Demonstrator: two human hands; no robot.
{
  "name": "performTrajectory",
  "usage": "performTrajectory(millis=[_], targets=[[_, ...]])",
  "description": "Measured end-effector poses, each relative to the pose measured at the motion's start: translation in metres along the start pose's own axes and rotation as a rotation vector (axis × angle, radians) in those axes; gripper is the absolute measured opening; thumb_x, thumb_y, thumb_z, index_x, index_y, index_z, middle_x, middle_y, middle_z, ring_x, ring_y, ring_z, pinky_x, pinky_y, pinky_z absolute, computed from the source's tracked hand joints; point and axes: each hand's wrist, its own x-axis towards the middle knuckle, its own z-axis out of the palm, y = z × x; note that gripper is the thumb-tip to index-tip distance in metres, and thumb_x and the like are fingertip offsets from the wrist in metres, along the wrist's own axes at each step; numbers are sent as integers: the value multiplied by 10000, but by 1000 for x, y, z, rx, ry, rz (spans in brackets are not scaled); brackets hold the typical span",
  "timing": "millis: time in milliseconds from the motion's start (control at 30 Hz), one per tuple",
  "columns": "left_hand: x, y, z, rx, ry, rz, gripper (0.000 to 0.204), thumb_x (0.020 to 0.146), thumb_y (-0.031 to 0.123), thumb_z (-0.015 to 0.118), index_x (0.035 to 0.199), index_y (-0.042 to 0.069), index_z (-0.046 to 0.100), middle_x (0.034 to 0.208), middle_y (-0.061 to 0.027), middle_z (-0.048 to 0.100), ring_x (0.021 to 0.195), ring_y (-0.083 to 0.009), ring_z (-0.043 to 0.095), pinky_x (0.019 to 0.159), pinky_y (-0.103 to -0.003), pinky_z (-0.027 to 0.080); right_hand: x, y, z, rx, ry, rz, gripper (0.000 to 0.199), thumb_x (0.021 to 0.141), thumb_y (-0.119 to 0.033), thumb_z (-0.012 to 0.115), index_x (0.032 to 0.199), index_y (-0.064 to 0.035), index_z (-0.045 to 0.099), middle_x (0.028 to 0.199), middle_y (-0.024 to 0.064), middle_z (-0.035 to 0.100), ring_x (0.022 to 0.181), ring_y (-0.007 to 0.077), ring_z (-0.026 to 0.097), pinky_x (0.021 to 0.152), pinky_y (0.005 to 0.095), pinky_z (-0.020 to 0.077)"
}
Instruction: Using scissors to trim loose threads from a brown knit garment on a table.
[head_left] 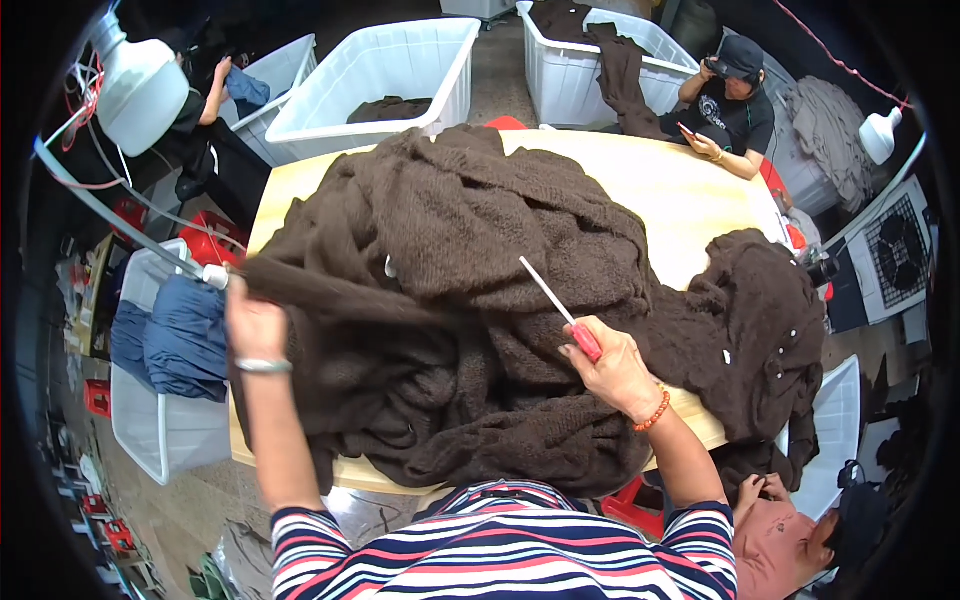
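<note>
A big heap of dark brown knitted fabric (500,220) covers most of the table in front of me. My left hand (255,320) is at the heap's left side, fingers closed on an edge of the knit, and the stretch of cloth beside it is smeared by motion. In my right hand (610,365) is a slim tool with a pinkish-red handle (586,342) and a thin, pale metal shaft, which points up and left over the fabric. A second brown knit pile (745,330) with small white specks lies to the right, hanging over the table edge.
The pale wooden table (690,190) has white tubs (375,85) beyond it. A tub with blue cloth (185,335) stands left. White lamps (145,100) hang at both sides. One person (735,110) sits far right holding a phone; another (790,535) is near right, a third far left.
</note>
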Motion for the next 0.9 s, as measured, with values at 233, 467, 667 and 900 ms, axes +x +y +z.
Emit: performTrajectory(millis=[233, 467, 667, 900], targets=[[-118, -153, 26, 1221, 121, 267, 626, 860, 133, 761, 1356, -64, 434, 1296, -121, 558, 1196, -240, 526, 1074, -375, 400, 20, -34, 42, -126, 21, -105, 652, 735, -225, 839, 1283, -84, 515, 1324, 196, 487, 930, 410, 649, 792, 454, 562], [-153, -169, 28, 640, 269, -312, 386, 845, 94, 764, 1134, 54, 512, 869, -72, 649, 593, -115, 588, 489, -249, 462, 82, -28, 106, -218, 97, -115, 864, 736, -146, 807, 1464, -118, 344, 1387, 267, 429, 896, 427, 654, 778, 459, 546], [-144, -100, 86, 1126, -326, -783, 199, 948, 182, 651, 900, -10, 674, 720, -113, 693, 535, -128, 620, 499, -241, 485, 60, -23, 72, 55, 6, -337, 429, 788, -66, 695, 1191, -48, 550, 1038, 167, 623, 929, 380, 640, 792, 453, 534], [-15, -94, 177, 1652, -416, 447, 362, 825, 55, 727, 1170, 37, 621, 1152, -128, 628, 984, -225, 631, 831, -301, 519, -10, -31, 72, 51, -483, -357, 381, 780, 4, 624, 1153, -36, 554, 1004, 179, 611, 897, 391, 645, 761, 464, 518]])
